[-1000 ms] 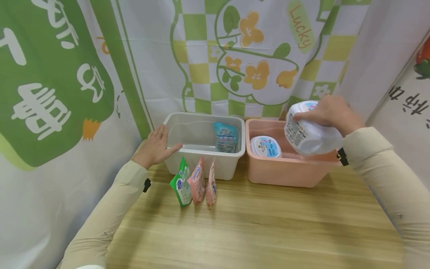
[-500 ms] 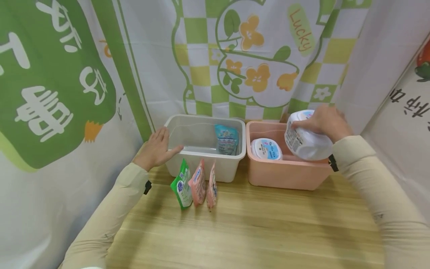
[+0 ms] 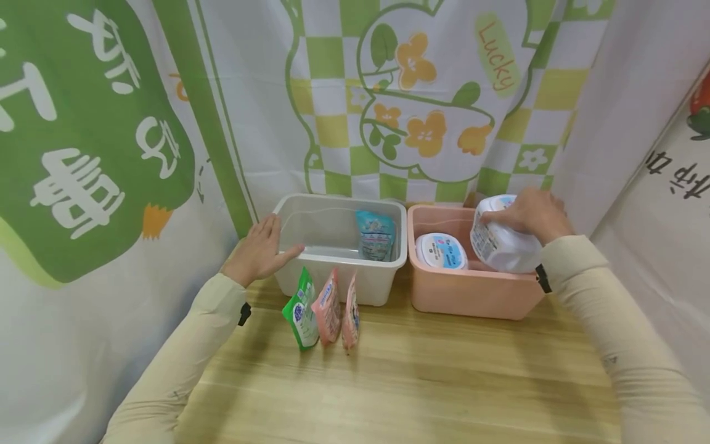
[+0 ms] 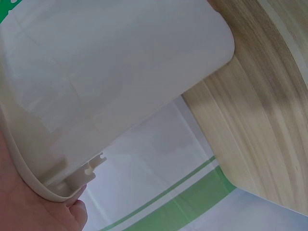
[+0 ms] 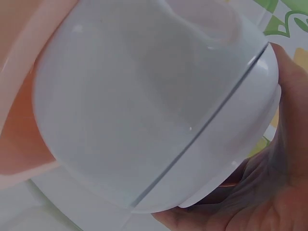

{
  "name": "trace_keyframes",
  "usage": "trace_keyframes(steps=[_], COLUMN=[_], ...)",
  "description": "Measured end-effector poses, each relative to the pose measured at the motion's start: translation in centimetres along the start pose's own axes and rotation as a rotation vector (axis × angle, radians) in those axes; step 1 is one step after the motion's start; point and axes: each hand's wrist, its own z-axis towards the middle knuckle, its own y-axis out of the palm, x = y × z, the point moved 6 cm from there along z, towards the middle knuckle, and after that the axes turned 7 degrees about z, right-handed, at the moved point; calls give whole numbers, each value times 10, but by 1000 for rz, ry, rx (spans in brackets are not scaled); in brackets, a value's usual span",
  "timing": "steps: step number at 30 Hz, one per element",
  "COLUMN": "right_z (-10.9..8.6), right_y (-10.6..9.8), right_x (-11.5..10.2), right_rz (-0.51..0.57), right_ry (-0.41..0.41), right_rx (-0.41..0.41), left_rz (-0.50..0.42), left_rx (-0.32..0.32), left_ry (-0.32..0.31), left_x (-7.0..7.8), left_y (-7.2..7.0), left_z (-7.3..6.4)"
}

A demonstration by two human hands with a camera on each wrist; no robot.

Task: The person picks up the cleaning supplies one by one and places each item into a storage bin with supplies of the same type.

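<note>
At the right end of the pink bin, in the head view, a white tub hangs tilted over the opening, its printed side turned left and near. A second tub with a white and blue lid sits in the bin's left end. The right hand grips the tilted tub from above, thumb to the left. The left hand lies with fingers straight on the left rim of the grey bin, thumb reaching along the near rim. Inside this bin, at the right, a blue pouch leans upright. Just near of it stand three packs: a green pack, then two pink packs. Both bins stand side by side on a wood-grain bench. Behind hangs a white cloth with green checks, orange flowers and "Lucky"; at the left is a green panel with white characters.

In the left wrist view, the grey bin's smooth wall fills the upper left; the hand touches its rim at the lower left, fingertips showing beyond the corner. Bench and green-striped cloth lie beyond.

In the right wrist view, the gripped tub is glossy white, a dark seam running aslant between body and lid. Fingers spread round the lid at the right; pink bin at left, patterned cloth behind.
</note>
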Motion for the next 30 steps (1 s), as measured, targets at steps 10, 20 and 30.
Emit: trace_keyframes(steps=[10, 20, 30], right_z=[3, 8, 15], right_y=[12, 25, 43], right_x=[8, 13, 21], right_rz=[11, -27, -19], right_ry=[21, 13, 26], right_rx=[11, 27, 23], left_rz=[-10, 0, -11], left_rx=[-13, -21, -11], left_ry=[-7, -8, -6], left_x=[-1, -3, -1], left_y=[3, 3, 2], left_z=[0, 0, 0])
